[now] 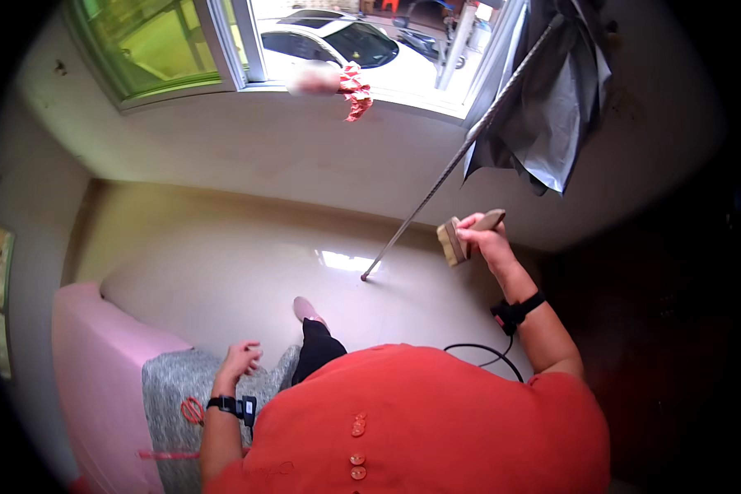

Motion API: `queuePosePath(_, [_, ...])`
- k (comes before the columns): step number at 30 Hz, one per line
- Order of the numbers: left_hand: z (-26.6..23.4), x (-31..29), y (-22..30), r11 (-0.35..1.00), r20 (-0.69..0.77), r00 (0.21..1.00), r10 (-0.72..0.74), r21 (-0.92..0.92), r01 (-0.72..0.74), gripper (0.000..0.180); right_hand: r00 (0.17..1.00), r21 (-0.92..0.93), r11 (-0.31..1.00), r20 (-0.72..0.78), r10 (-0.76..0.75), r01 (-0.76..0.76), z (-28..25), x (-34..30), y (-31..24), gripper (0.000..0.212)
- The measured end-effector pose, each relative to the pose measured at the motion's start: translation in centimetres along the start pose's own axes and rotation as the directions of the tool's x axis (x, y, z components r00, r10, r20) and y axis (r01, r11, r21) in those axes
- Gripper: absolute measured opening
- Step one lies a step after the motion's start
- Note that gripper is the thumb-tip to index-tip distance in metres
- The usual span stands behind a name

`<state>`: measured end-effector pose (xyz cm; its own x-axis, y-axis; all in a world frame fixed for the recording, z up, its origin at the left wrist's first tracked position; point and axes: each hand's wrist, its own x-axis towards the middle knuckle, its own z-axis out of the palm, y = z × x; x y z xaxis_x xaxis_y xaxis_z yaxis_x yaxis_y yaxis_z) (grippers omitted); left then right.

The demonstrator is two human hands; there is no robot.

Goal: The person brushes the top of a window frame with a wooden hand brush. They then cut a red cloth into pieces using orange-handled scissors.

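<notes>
Red buttoned shirt fabric is filling the lower middle, closest to the camera, while beyond it the glossy floor is spreading toward the wall. Above, an open window is framing a white car parked outside. At the left, a pink cover is draping a piece of furniture too hidden to identify, and a grey woven cloth is overlapping it, perhaps as a protective layer. A silver plastic sheet is hanging beside the window, and a long twisted rod is slanting down from it, its capped lower end seemingly resting on the floor, likely for support. The right hand is holding a flat brush out over the floor, its fingers closing around the neck near the bristles, probably because a grip there is giving steadier control; the bristles are facing left, apart from the rod. The left hand is hanging near the grey cloth with its fingers loosely curled and apparently holding nothing. Behind that wrist, red-handled scissors are lying on the grey cloth, perhaps set there for easy reach.
</notes>
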<state>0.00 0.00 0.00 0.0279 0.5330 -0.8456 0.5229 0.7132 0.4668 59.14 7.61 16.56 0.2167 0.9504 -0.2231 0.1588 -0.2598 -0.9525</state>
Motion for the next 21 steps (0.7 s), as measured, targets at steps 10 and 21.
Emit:
queuePosePath(10, [-14.7,13.1,31.9,0.396,0.046,0.483,0.874,0.508,-0.765,0.035,0.917,0.204,0.978,-0.397,0.041,0.045,10.3,13.0,-11.6,0.01])
queuePosePath(21, [-10.0,16.9,63.4,-0.256,0.273,-0.099,0.957,0.635,-0.729,0.04,0.812,0.323,0.874,-0.57,-0.126,0.363,12.3,35.5,-16.0,0.016])
